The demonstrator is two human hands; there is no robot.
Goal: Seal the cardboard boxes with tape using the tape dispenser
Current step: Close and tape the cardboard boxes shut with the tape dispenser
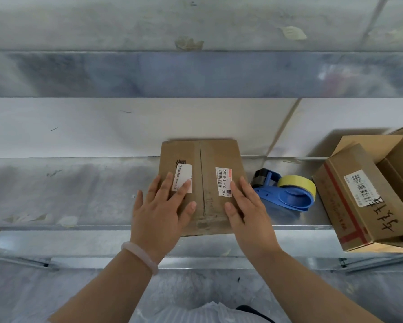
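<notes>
Left hand (159, 213) and right hand (248, 214) press box (209, 157), long axis pointing away.

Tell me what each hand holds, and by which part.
Nothing is held. The left hand and right hand rest flat, fingers straight, on top of the cardboard box, one each side of its centre seam. The tape dispenser lies unheld beside it.

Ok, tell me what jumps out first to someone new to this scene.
The left hand and right hand lie flat on the closed box at centre. Just right of it sits the blue dispenser with a yellow roll. More boxes stand at the far right.
</notes>
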